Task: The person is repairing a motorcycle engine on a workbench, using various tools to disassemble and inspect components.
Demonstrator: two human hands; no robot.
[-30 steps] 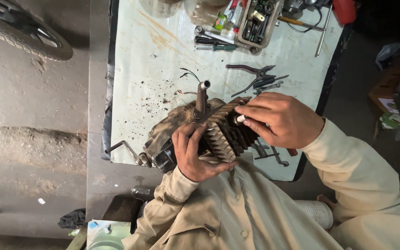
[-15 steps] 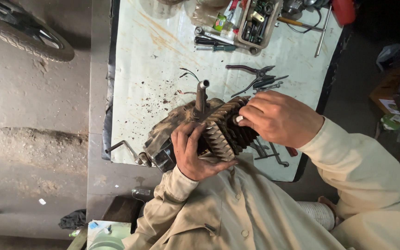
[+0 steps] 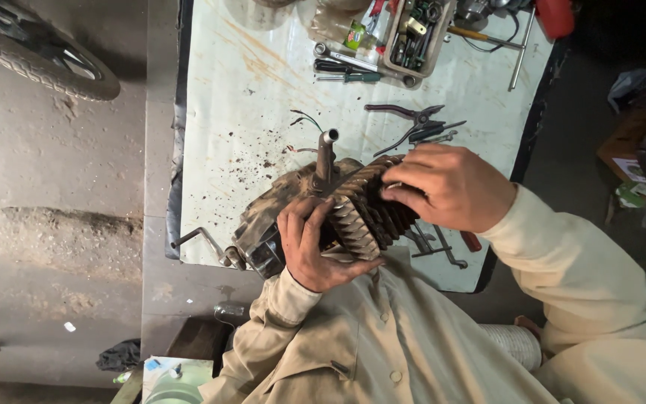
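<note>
A: Item one, the finned engine cylinder (image 3: 364, 213)?

B: Dark, dirty, ribbed metal block, joined to a grimy engine casing (image 3: 263, 228). Held between both hands just above the near edge of the pale workbench (image 3: 248, 112).

A: Left hand (image 3: 312, 247)?

B: Under and against the near side of the fins. Fingers spread a little and curled up over the ribs, thumb along the lower edge; clamped on the cylinder. The casing sits just beyond the fingertips, to their outer side.

A: Right hand (image 3: 446, 187)?

B: On the far upper side of the fins. Fingers bunched together and bent, tips pressed onto the rib edges; closed on the cylinder. Whether anything small is pinched in them, cannot tell.

A: Between the two hands?

B: The fin stack itself. A metal tube (image 3: 325, 157) stands out of the block just past the left fingertips.

A: Other stock near the fingers?

B: Pliers (image 3: 405, 116) on the bench beyond the right knuckles, well apart from them. Screwdriver with green handle (image 3: 353, 75) farther off. Parts tray (image 3: 416, 34) at the far edge. Loose thin wires (image 3: 304, 120) past the tube. Tyre (image 3: 39, 63) on the floor, far outside the left hand
</note>
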